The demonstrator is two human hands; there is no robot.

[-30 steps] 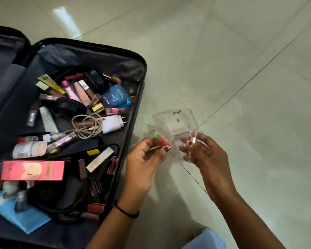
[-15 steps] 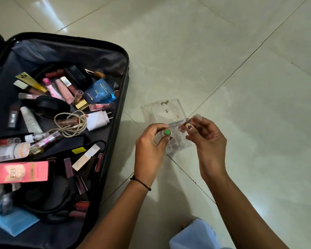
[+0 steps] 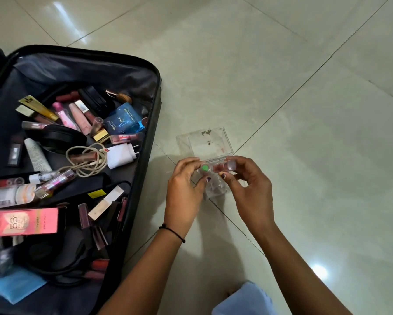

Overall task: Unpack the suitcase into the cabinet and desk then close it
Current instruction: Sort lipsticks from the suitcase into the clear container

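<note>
An open black suitcase (image 3: 155, 114) lies on the tiled floor at the left, full of cosmetics. A clear plastic box (image 3: 205, 143) stands on the floor to its right. Just in front of that box my left hand (image 3: 185, 189) and my right hand (image 3: 247, 185) meet. Between them they pinch a small lipstick with a clear cap (image 3: 222, 166), my left fingers on one end and my right fingers on the capped end. Part of a small clear case shows beneath my fingers.
Inside the suitcase lie a pink BB cream carton (image 3: 24, 221), a blue box (image 3: 124, 120), a white charger with coiled cable (image 3: 120, 155), tubes, lip glosses and a black compact. A light blue garment (image 3: 241, 301) shows at the bottom edge.
My hands have come together: the red lipstick in my left hand and the clear cap in my right are now joined. The view has shifted slightly.
</note>
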